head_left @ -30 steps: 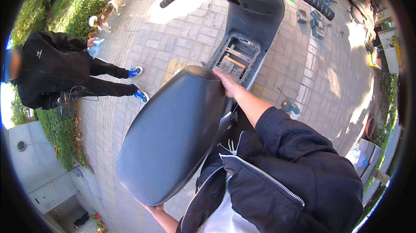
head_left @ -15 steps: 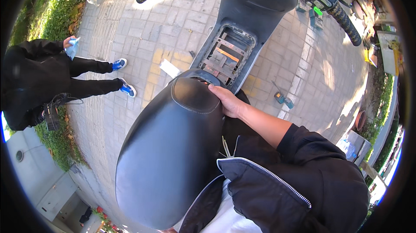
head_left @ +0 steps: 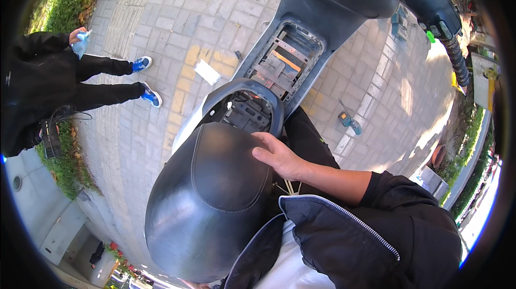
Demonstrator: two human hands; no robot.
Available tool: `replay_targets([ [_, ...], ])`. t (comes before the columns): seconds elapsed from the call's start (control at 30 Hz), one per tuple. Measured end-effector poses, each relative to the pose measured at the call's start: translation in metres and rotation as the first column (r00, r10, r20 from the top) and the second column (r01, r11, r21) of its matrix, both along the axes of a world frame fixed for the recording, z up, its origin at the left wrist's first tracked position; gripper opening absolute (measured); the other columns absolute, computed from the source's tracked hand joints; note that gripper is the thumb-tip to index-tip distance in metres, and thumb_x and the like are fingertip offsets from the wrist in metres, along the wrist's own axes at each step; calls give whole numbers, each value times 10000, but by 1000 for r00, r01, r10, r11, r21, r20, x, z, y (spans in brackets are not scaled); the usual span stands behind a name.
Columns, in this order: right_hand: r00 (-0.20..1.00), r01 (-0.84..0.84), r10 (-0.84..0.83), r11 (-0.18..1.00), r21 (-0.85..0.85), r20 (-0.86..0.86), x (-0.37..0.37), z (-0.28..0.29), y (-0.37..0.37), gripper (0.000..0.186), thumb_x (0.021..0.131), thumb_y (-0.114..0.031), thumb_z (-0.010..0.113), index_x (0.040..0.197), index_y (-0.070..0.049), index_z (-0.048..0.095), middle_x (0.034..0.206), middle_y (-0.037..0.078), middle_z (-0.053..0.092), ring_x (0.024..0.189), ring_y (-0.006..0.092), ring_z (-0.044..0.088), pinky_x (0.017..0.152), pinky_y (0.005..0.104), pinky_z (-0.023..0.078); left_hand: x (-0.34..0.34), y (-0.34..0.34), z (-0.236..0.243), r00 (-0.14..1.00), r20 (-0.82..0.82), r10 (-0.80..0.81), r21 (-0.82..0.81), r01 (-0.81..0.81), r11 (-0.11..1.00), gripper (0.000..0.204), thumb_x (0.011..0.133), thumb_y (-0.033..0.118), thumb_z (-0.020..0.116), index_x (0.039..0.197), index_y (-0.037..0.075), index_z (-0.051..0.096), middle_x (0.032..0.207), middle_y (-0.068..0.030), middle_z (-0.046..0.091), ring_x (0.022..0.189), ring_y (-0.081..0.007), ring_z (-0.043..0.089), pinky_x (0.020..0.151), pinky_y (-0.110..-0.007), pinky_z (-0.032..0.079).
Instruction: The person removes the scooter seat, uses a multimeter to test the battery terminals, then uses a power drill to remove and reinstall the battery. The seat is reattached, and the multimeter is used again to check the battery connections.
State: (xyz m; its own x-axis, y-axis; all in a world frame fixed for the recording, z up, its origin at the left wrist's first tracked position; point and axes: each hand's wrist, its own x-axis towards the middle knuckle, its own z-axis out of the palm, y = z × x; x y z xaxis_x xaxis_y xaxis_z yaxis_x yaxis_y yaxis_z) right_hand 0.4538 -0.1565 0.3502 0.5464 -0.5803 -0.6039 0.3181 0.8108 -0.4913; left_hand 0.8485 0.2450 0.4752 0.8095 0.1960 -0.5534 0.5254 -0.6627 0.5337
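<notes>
A black scooter seat [head_left: 220,208] is held in front of my body, pulled off the scooter's grey body [head_left: 303,15]. My right hand [head_left: 277,157] grips the seat's near-right edge at its front section, thumb on top. Only a sliver of my left hand [head_left: 196,283] shows at the bottom edge under the seat's back end, holding it, its fingers mostly hidden. Ahead of the seat, an open housing with dark parts [head_left: 244,112] is exposed, and the open floorboard compartment [head_left: 285,63] shows metal brackets and an orange strip.
A person in black [head_left: 48,79] stands at left holding a light blue item and a cabled black object. A drill [head_left: 349,122], tool cases [head_left: 399,23] and a white piece [head_left: 207,72] lie on the paving. A planted border runs left; a terracotta pot [head_left: 438,157] sits right.
I have drawn the seat back toward my body, baring the housing beneath its front. My right hand moved down with it; the scooter and surroundings shifted in view, and the dog has mostly left the picture.
</notes>
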Motion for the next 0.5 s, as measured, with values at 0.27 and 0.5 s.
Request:
replay_targets([
  [0.27, 996, -71, 64, 992, -108, -67, -10, -7, -1, 794, 869, -503, 705, 1339, 62, 404, 1263, 156, 525, 1194, 218, 509, 1024, 348, 419, 70, -335, 75, 478, 183, -859, 210, 835, 509, 418, 997, 321, 517, 1151, -49, 637, 1019, -120, 673, 905, -160, 621, 769, -279, 481],
  [0.5, 980, -186, 174, 974, -131, -92, -16, -6, -20, 819, 826, -539, 734, 1266, 86, 439, 1226, 233, 571, 1183, 274, 557, 1015, 371, 435, -141, -604, -159, -457, -667, -588, -84, 831, -550, 477, 925, 392, 617, 880, -77, 686, 792, -132, 681, 671, -195, 646, 629, -324, 543],
])
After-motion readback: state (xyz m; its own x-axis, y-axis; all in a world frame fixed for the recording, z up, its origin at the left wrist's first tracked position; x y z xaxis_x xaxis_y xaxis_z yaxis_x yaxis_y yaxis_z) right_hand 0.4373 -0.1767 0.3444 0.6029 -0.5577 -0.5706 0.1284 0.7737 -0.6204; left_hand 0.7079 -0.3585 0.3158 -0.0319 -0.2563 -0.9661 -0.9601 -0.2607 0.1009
